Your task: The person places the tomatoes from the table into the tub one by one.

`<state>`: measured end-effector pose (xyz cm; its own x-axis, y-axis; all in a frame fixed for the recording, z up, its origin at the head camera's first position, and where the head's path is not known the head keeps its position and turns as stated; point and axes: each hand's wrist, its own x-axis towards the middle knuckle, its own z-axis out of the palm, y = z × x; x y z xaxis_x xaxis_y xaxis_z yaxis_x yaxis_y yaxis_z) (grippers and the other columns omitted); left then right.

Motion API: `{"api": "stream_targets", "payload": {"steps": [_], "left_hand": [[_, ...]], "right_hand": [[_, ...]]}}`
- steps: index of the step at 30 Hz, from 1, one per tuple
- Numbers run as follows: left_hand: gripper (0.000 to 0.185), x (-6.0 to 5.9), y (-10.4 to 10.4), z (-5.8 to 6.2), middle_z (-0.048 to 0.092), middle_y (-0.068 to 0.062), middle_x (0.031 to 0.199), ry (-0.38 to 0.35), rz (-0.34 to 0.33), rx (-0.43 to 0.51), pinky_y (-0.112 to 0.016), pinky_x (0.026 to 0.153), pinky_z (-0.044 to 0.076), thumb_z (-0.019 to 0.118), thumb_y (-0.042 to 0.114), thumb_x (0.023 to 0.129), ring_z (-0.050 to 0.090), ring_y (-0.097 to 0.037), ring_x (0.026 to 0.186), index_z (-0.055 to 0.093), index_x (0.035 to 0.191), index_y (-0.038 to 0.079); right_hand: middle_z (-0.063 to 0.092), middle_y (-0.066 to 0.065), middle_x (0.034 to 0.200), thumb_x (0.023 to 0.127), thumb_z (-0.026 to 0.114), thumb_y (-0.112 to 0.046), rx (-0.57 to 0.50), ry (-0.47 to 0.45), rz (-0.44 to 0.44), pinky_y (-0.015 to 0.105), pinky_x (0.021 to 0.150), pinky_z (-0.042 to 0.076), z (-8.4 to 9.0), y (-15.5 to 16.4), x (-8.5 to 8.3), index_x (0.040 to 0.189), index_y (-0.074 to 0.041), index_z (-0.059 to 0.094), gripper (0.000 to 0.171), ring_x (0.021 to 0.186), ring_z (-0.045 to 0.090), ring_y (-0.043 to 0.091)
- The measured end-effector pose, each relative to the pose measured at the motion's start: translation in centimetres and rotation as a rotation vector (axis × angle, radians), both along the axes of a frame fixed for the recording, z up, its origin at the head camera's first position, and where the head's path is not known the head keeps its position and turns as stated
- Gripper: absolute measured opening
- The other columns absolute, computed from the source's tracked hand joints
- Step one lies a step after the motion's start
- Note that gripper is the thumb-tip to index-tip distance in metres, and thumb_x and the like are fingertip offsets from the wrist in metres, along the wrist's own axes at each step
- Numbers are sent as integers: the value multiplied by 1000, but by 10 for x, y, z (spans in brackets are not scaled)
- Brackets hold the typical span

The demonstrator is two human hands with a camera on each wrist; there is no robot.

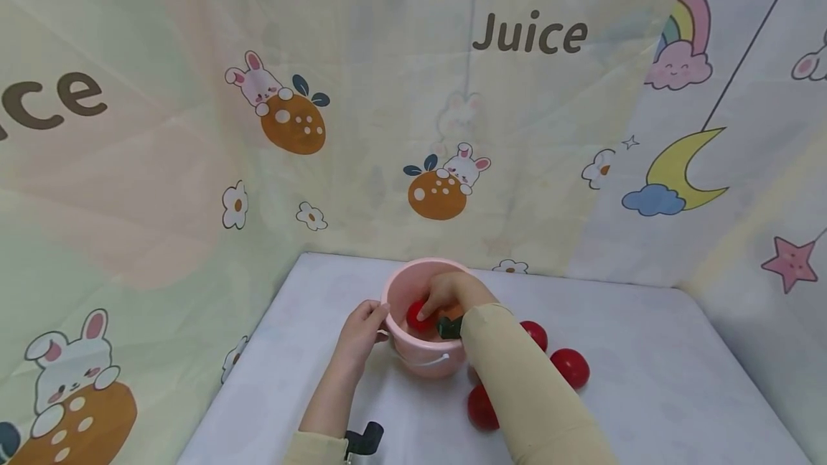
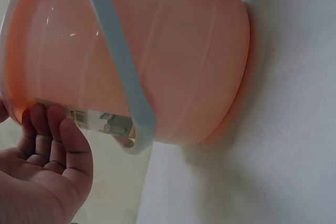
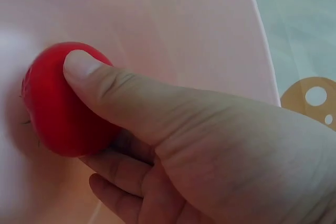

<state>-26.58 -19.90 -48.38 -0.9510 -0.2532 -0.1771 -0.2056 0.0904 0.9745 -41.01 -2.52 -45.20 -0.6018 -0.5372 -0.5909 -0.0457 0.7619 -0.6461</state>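
A pink bucket (image 1: pixel 426 361) with a pale handle (image 2: pixel 118 51) stands upright on the table. My left hand (image 1: pixel 362 329) grips its rim at the left, thumb on top and fingers curled against the outer wall (image 2: pixel 173 61). Inside the bucket, my right hand (image 1: pixel 452 291) holds a red tomato (image 3: pixel 68 108) between thumb and fingers. The thumb lies across the tomato's side, and small stem leaves show at its far end. How close the tomato is to the bucket's bottom I cannot tell.
Right of the bucket lie several round red fruits: one (image 1: pixel 535 334) behind my right forearm, one (image 1: pixel 571 368) farther right, one (image 1: pixel 482 407) nearer me, partly covered by the sleeve. A printed cloth (image 1: pixel 362 185) hangs behind and beside the white table (image 1: pixel 646 379).
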Motion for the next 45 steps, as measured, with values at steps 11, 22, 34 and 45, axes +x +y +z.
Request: {"api": "stream_targets", "payload": {"steps": [11, 22, 34, 45], "left_hand": [[35, -4, 8, 1, 66, -15, 118, -8, -20, 1, -34, 85, 57, 55, 36, 99, 63, -19, 95, 61, 115, 6], [35, -5, 8, 1, 68, -12, 115, 4, -36, -11, -33, 83, 57, 56, 40, 99, 63, -20, 96, 63, 114, 9], [38, -2, 4, -1, 67, -11, 115, -17, -22, -26, -33, 84, 57, 56, 43, 98, 63, -20, 98, 63, 116, 11], [37, 1, 0, 0, 66, -13, 117, -17, -16, -39, -34, 86, 57, 53, 42, 100, 63, -21, 100, 61, 117, 10]], "right_hand": [[69, 7, 103, 85, 77, -17, -5, 5, -30, 47, 100, 51, 5, 9, -1, 108, -10, 73, 24, 113, 56, 32], [64, 5, 111, 82, 80, -24, 19, 80, -87, 49, 99, 51, 35, 10, 4, 112, -16, 70, 32, 115, 49, 29], [65, -5, 124, 88, 72, -37, 29, 390, 63, 48, 98, 51, 75, 27, 24, 130, -24, 65, 45, 122, 52, 23], [59, 5, 141, 88, 70, -48, -191, 520, -3, 49, 102, 50, 104, 103, 54, 139, -23, 56, 59, 132, 54, 25]]}}
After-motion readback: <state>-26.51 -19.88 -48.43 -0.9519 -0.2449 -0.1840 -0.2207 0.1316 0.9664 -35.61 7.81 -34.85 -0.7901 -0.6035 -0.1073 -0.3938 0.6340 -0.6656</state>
